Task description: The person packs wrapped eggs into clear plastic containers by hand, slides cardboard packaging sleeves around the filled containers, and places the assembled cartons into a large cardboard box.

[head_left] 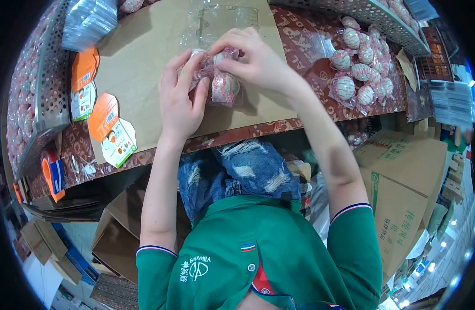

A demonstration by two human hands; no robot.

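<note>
Both my hands work over a brown cardboard sheet on the table. My left hand [183, 95] is curled against egg-shaped pieces in clear, pink-printed wrappers, its fingertips on one of them. From the other side my right hand [250, 59] reaches in, thumb and fingers pinched on a wrapped egg at the top of the cluster. Just below the fingers a wrapped egg [225, 87] lies in plain sight, whitish-green under the pink print. The other pieces are partly covered by my fingers. Beyond my hands lies a clear plastic tray [227, 20].
To the right sits a pile of wrapped eggs [364, 67]. Perforated metal baskets [54, 77] flank the table, the left one holding more. Orange-and-white cards [111, 129] lie at left, below stacked clear trays [90, 23]. A cardboard box [403, 181] stands low right.
</note>
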